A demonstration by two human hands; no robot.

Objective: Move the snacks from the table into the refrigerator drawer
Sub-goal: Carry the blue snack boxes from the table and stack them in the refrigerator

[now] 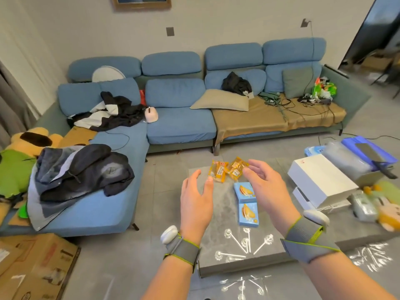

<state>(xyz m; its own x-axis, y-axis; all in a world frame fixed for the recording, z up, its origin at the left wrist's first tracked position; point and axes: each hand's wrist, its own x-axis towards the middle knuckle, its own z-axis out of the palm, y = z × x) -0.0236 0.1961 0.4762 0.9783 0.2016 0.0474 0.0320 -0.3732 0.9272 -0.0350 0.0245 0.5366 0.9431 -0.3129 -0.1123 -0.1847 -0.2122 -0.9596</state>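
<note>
A cluttered lounge with a blue sofa [179,109]; on the grey table [225,241] lie orange snack packets [227,169], blue ones [246,204] at six o'clock of them. Left hand [194,202] and right hand [266,187], fingers spread and empty, flank the orange ones: gathering looks next, closing inward.

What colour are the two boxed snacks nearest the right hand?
Light blue boxes with a sandwich-cake picture, in the head view.

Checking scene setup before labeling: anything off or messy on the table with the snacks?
Nothing spilled or torn. The orange snack packets lie in a loose, overlapping heap at the table's far end; the two blue packs sit in a row. Both hands hover open, left hand, right hand.
</note>
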